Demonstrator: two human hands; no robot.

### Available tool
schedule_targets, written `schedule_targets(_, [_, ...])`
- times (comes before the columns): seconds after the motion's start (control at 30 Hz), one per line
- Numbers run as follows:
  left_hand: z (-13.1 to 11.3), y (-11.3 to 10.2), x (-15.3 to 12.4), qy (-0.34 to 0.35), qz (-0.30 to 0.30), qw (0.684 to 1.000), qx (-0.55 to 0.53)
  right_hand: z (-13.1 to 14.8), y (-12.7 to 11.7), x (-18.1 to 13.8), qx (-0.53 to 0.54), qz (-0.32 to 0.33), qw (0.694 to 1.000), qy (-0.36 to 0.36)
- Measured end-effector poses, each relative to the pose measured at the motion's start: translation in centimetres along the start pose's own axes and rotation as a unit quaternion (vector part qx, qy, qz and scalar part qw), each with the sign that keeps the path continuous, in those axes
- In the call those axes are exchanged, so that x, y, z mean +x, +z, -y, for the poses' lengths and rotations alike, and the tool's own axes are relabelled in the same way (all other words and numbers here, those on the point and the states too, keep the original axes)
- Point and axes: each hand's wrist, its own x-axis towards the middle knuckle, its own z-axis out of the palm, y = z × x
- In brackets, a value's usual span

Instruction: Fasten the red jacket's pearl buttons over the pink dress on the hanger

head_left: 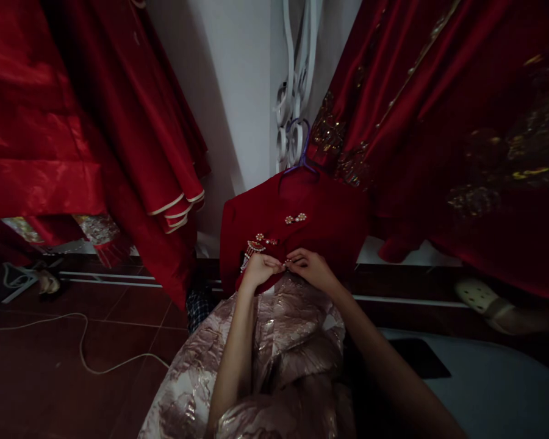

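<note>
A dark red jacket (320, 213) hangs on a purple hanger (302, 155) hooked to a white scrolled rack (293, 103). A pearl clasp (295, 217) fastens its front, and a beaded tassel ornament (254, 247) hangs lower left. My left hand (259, 268) and my right hand (312, 267) meet at the jacket's front edge, both pinched on a small clasp (285, 263) between their fingertips. A pink-gold brocade skirt (274, 347) spreads beneath the jacket, under my forearms.
Red satin gowns (96, 122) hang at the left, and an embroidered red gown (462, 140) at the right. A white cord (80, 341) trails over the dark red tiled floor. Another person's foot in a white clog (478, 296) shows at right, near a grey surface (494, 384).
</note>
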Motion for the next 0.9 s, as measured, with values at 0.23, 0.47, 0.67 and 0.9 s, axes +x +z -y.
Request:
schedule_targets(0.23, [0.5, -0.4, 0.1, 0.022, 0.026, 0.999, 0.01, -0.5, 0.4, -0.2, 0.02, 0.003, 0.999, 0.039])
schedule_targets(0.47, [-1.1, -1.6, -0.8, 0.013, -0.007, 0.996, 0.093, -0.4, -3.5, -1.9, -0.044, 0.175, 0.978, 0.103])
schedule_targets(0.67, [-1.0, -1.0, -0.8, 0.044, 0.016, 0.991, 0.128, 2.0, -5.2, -2.3, -0.03, 0.228, 0.971, 0.06])
schedule_targets(0.9, [-0.8, -0.5, -0.6, 0.056, 0.021, 0.988, 0.142, 1.9, -2.6, -1.2, 0.012, 0.141, 0.99, 0.003])
